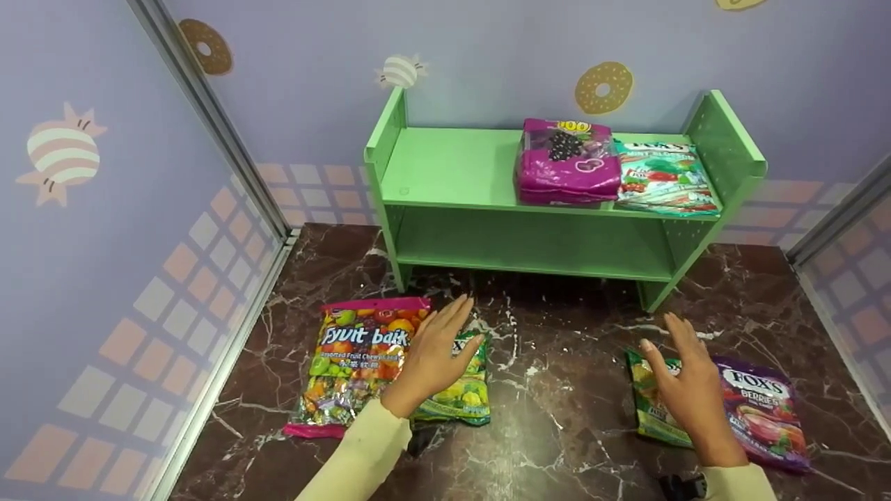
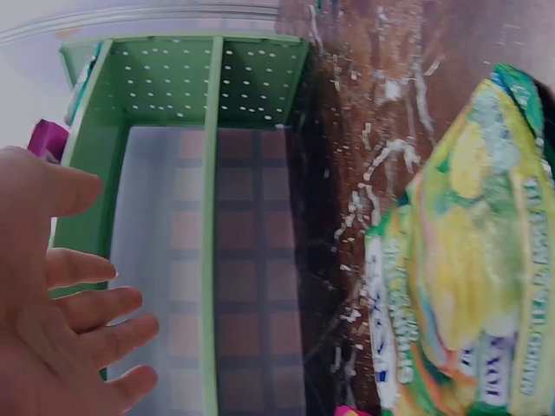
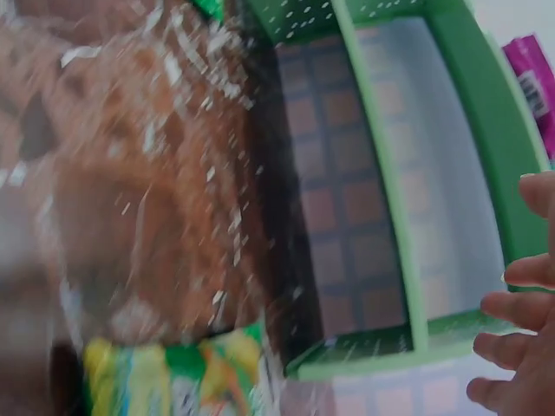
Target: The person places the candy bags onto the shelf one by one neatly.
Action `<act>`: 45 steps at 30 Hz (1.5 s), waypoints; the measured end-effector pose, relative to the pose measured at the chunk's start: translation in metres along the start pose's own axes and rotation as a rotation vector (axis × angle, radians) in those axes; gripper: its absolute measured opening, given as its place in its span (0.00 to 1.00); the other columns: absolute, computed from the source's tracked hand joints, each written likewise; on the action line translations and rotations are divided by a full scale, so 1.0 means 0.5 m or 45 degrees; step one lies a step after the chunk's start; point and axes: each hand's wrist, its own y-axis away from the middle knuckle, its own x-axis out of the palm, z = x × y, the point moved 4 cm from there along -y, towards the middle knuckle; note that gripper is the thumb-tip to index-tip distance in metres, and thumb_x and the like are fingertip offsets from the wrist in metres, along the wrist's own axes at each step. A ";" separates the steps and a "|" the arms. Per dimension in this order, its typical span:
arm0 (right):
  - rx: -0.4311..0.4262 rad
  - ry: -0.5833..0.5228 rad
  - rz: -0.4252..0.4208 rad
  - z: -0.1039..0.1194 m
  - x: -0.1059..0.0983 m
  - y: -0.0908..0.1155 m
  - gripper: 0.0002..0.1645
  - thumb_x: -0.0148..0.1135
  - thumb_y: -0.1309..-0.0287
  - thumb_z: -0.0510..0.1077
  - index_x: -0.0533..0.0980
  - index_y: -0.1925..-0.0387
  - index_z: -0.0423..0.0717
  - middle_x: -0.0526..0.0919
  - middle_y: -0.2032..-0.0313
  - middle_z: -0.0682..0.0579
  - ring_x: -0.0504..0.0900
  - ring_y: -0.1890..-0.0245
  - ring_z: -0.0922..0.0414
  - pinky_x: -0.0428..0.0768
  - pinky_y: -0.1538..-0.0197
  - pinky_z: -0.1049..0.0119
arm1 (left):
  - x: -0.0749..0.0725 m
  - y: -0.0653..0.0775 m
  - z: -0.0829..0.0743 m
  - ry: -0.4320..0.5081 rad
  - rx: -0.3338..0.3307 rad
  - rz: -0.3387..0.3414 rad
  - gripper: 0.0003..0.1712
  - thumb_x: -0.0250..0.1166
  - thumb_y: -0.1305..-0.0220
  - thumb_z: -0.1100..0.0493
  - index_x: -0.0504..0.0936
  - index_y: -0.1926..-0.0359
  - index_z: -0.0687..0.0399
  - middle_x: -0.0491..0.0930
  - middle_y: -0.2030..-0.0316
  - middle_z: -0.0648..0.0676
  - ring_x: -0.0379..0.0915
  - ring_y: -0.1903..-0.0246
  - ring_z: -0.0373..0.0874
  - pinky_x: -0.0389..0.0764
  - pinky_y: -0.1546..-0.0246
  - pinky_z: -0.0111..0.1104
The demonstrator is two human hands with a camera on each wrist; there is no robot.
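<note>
My left hand (image 1: 435, 351) is held with fingers extended above a Fyvit baik candy bag (image 1: 358, 348) and a yellow-green Fox's candy bag (image 1: 459, 396), gripping neither. At the right, my right hand (image 1: 689, 383) hovers with straight fingers over a green Fox's bag (image 1: 654, 417) and a purple Fox's Berries bag (image 1: 762, 410). Both wrist views show spread fingers with nothing in them. On the top shelf of a green rack (image 1: 452, 167) sit a magenta candy bag (image 1: 567, 163) and a teal Fox's mint bag (image 1: 665, 177), side by side.
The rack stands on a dark marbled surface (image 1: 543, 390) against a lilac wall (image 1: 480, 56) with sweet and donut prints. Its lower shelf (image 1: 536, 243) shows bare green board. Side panels with metal edge strips (image 1: 230, 334) bound the left and right.
</note>
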 end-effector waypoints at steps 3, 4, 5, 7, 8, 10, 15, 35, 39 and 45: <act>0.036 0.079 0.056 -0.034 -0.004 0.001 0.41 0.54 0.32 0.57 0.56 0.27 0.41 0.53 0.28 0.32 0.45 0.26 0.34 0.41 0.29 0.34 | 0.011 0.006 0.013 -0.008 -0.020 0.036 0.37 0.57 0.31 0.44 0.57 0.26 0.48 0.58 0.27 0.53 0.56 0.28 0.51 0.56 0.29 0.53; 0.049 0.107 0.082 -0.046 -0.006 0.001 0.42 0.53 0.32 0.58 0.55 0.27 0.39 0.53 0.28 0.30 0.44 0.26 0.33 0.40 0.30 0.32 | 0.015 0.008 0.017 -0.010 -0.025 0.051 0.38 0.58 0.31 0.44 0.57 0.26 0.48 0.58 0.27 0.53 0.56 0.28 0.52 0.56 0.29 0.54; 0.063 0.132 0.110 -0.057 -0.008 0.002 0.44 0.53 0.32 0.59 0.54 0.27 0.37 0.52 0.29 0.29 0.42 0.26 0.32 0.40 0.31 0.30 | 0.020 0.010 0.022 -0.015 -0.030 0.069 0.38 0.58 0.32 0.44 0.57 0.26 0.48 0.58 0.27 0.54 0.57 0.29 0.54 0.56 0.30 0.55; 0.089 0.184 0.158 -0.079 -0.012 0.002 0.46 0.51 0.32 0.61 0.52 0.27 0.34 0.51 0.30 0.26 0.40 0.27 0.29 0.41 0.34 0.27 | 0.029 0.014 0.032 -0.024 -0.049 0.118 0.40 0.59 0.33 0.42 0.57 0.25 0.46 0.57 0.26 0.54 0.56 0.29 0.55 0.57 0.31 0.56; 0.103 0.212 0.179 -0.090 -0.015 0.002 0.47 0.51 0.32 0.62 0.52 0.28 0.32 0.51 0.30 0.25 0.40 0.28 0.28 0.42 0.35 0.26 | 0.033 0.016 0.036 -0.025 -0.057 0.142 0.41 0.59 0.33 0.42 0.56 0.25 0.46 0.57 0.26 0.54 0.56 0.29 0.56 0.57 0.31 0.57; 0.141 0.273 0.221 -0.112 -0.021 0.003 0.49 0.50 0.33 0.63 0.52 0.28 0.30 0.52 0.31 0.24 0.41 0.30 0.25 0.45 0.38 0.24 | 0.042 0.020 0.046 -0.030 -0.070 0.195 0.42 0.60 0.34 0.41 0.56 0.25 0.45 0.57 0.26 0.56 0.55 0.29 0.58 0.57 0.32 0.58; 0.322 0.395 0.430 -0.174 -0.035 0.009 0.61 0.46 0.38 0.73 0.45 0.28 0.28 0.42 0.31 0.21 0.37 0.32 0.22 0.42 0.43 0.19 | 0.062 0.030 0.069 -0.046 -0.110 0.335 0.47 0.67 0.40 0.43 0.55 0.25 0.44 0.55 0.26 0.56 0.52 0.28 0.61 0.57 0.33 0.62; 0.652 0.499 0.599 -0.298 -0.044 0.037 0.79 0.46 0.50 0.84 0.32 0.31 0.21 0.24 0.35 0.16 0.27 0.37 0.16 0.38 0.49 0.15 | 0.105 0.062 0.114 -0.120 -0.100 0.512 0.54 0.73 0.48 0.43 0.58 0.26 0.54 0.53 0.26 0.61 0.48 0.27 0.63 0.58 0.32 0.58; 0.668 0.474 0.626 -0.297 -0.042 0.038 0.78 0.45 0.49 0.84 0.30 0.30 0.22 0.21 0.35 0.17 0.23 0.37 0.17 0.35 0.49 0.15 | 0.107 0.065 0.117 -0.120 -0.100 0.505 0.53 0.73 0.48 0.43 0.59 0.27 0.55 0.53 0.26 0.60 0.48 0.27 0.62 0.58 0.32 0.57; 0.670 0.461 0.639 -0.295 -0.038 0.042 0.77 0.45 0.47 0.83 0.30 0.30 0.22 0.22 0.35 0.17 0.23 0.37 0.18 0.34 0.48 0.15 | 0.111 0.068 0.122 -0.137 -0.112 0.508 0.52 0.72 0.47 0.42 0.59 0.26 0.53 0.53 0.25 0.58 0.47 0.26 0.61 0.59 0.32 0.56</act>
